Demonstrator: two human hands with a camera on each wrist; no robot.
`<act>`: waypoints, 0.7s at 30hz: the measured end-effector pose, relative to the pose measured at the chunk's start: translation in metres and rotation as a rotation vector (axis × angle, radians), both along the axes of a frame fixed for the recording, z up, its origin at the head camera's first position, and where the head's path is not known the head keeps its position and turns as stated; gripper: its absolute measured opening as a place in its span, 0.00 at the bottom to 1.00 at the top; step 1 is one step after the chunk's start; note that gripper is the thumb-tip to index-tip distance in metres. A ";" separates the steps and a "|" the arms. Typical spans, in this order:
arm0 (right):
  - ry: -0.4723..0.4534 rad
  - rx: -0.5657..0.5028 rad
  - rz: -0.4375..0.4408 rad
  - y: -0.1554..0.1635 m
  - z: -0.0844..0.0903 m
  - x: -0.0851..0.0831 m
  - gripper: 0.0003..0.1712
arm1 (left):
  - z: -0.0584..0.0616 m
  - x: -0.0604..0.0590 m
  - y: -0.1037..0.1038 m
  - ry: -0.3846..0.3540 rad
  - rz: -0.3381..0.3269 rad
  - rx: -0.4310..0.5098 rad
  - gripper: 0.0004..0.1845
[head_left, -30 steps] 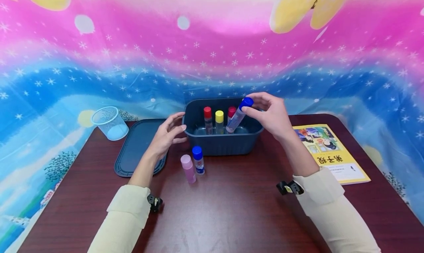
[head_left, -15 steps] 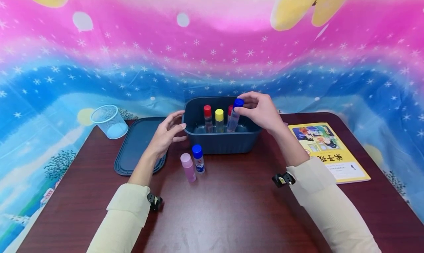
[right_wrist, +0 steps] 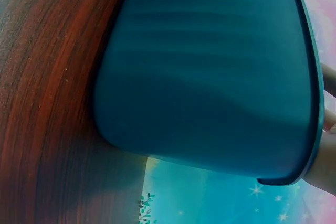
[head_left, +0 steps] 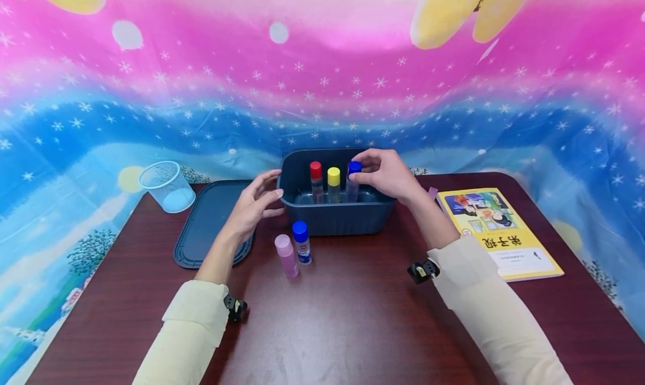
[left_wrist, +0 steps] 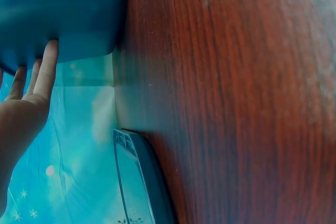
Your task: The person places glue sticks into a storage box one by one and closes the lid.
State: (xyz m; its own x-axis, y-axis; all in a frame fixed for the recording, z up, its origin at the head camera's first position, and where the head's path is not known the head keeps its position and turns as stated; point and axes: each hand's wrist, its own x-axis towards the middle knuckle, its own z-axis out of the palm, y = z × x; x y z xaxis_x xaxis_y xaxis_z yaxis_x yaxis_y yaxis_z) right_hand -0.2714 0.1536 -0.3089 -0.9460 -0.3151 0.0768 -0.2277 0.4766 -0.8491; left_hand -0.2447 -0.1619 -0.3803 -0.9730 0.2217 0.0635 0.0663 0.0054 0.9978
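Blue-capped bottle (head_left: 353,181) stands in the bin (head_left: 332,220), pinched by the right hand (head_left: 385,175); let go slowly (keep it straight) while the flat left hand (head_left: 252,206) steadies the bin.

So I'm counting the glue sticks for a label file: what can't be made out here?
- Head view: the right hand covers anything behind the blue-capped stick in the bin.
- Right wrist view: bin wall fills the frame, contents hidden.
- Stick labels on the table: too small.
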 end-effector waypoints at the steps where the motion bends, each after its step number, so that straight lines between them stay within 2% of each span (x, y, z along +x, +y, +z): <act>1: -0.009 0.006 0.005 0.000 -0.001 0.000 0.23 | 0.000 0.000 0.000 0.001 0.000 0.000 0.31; 9: -0.055 0.084 0.043 0.000 -0.005 -0.005 0.21 | 0.000 0.000 0.000 0.002 0.003 -0.001 0.31; 16: -0.005 0.209 0.057 -0.005 -0.005 -0.004 0.20 | 0.000 0.000 0.000 0.003 0.002 -0.005 0.31; 21: 0.006 0.244 0.057 -0.006 -0.005 -0.003 0.20 | 0.000 0.000 0.000 0.002 -0.002 0.002 0.31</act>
